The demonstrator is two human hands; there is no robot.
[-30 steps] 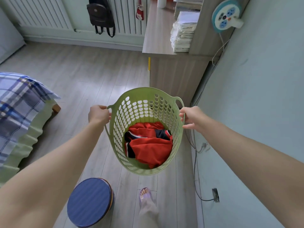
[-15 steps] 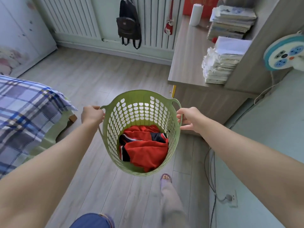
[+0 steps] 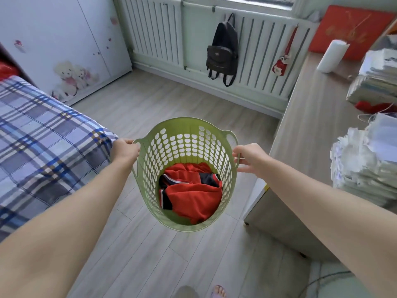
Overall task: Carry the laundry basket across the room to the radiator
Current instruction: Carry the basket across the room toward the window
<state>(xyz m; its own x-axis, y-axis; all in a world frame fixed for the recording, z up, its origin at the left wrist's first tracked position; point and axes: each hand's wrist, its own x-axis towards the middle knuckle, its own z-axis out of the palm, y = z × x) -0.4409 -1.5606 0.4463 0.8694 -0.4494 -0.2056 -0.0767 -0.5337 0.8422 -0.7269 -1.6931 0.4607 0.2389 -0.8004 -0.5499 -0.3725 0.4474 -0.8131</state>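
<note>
A green perforated laundry basket (image 3: pixel 182 145) hangs in the air in front of me, above the wooden floor. Red and dark clothes (image 3: pixel 193 192) lie in its bottom. My left hand (image 3: pixel 125 149) is shut on the basket's left handle. My right hand (image 3: pixel 250 157) is shut on the right handle. The white radiator (image 3: pixel 154 33) runs along the far wall under the window, some way ahead of the basket.
A bed with a plaid cover (image 3: pixel 43 134) lies at the left. A wooden desk (image 3: pixel 309 117) with paper stacks (image 3: pixel 365 160) stands at the right. A black backpack (image 3: pixel 223 50) and a red ornament (image 3: pixel 281 63) hang on the radiator. A white wardrobe (image 3: pixel 64 39) stands far left.
I have walked forward with the basket: the radiator, backpack and desk are nearer and larger. The blue stool has passed out of view. Both hands keep their grip.
</note>
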